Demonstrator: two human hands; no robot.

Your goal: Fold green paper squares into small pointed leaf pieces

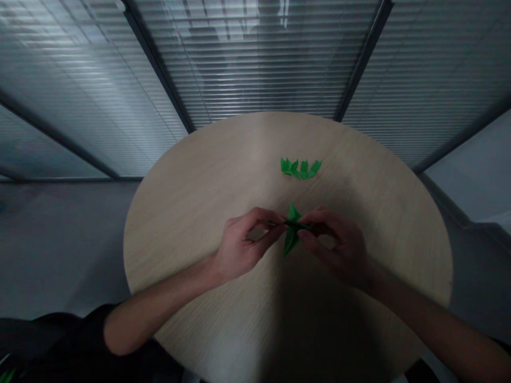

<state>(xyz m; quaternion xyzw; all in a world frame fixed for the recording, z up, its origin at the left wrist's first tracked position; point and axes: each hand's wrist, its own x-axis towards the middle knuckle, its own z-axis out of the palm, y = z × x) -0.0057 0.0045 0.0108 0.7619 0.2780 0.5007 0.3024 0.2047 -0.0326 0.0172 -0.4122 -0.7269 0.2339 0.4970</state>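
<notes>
Between my two hands is a green folded-paper piece (pixel 293 242), with one point sticking up away from me and another pointing down toward me. My left hand (pixel 249 239) pinches its left side between thumb and fingers. On the opposite side, the thumb and fingertips of my right hand (pixel 337 242) close on the right flap. The piece is held above the round table, and my fingertips hide its side edges. Farther back on the tabletop lie several small green folded-paper pieces (pixel 304 169) in a row, apart from my hands.
A round light-wood table (pixel 191 202) spreads under my hands, its far edge close to glass panels with blinds (pixel 259 74). Dark frame posts (pixel 159 69) divide the panels. Grey floor (pixel 59 239) shows to the left. A shadow falls across the table's near right part.
</notes>
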